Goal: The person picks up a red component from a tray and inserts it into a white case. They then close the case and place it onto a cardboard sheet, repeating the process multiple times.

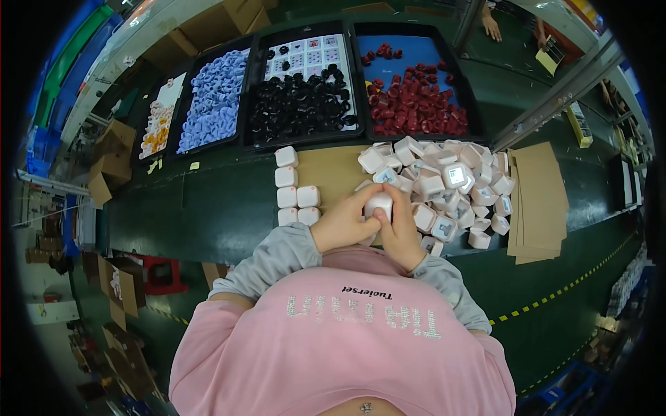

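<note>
Close in front of my body, both hands are wrapped round one small white box (379, 203) with rounded corners. My left hand (345, 220) grips it from the left, and my right hand (399, 225) closes on it from the right with the thumb on top. The fingers hide much of the box. To the right of my hands lies a heap of similar white boxes (431, 186), tumbled at all angles, some showing a grey inside. On the left, several white boxes (286, 197) stand in neat rows on the table, close to my left wrist.
Along the back stand black trays of dark red pieces (416, 104), black pieces (300, 104) and light blue pieces (214, 97). Flat cardboard sheets (538, 201) lie at the right. A metal post (555, 104) rises beyond them. Another person's hand (491, 26) shows at the far right.
</note>
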{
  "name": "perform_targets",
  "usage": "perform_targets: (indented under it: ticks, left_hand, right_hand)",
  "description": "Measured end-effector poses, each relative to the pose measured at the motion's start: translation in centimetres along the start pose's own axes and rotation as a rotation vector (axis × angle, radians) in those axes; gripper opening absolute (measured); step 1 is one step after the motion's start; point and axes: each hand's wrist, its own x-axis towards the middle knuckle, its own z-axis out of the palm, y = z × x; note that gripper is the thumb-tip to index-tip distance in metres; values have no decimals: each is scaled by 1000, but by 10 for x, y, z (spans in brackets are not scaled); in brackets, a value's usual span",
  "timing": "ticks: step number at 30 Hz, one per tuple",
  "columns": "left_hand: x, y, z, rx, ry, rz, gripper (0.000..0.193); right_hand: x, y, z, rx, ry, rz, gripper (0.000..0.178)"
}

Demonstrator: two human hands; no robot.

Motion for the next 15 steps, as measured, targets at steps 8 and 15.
perform_targets:
  ticks: [8, 15]
  left_hand:
    - [0, 2, 4, 152, 60, 31, 50]
    - [1, -2, -4, -85, 110, -143, 42]
  right_hand:
    - [-7, 2, 4, 39, -9, 41, 41]
    - [-9, -1, -7, 495, -41, 404, 39]
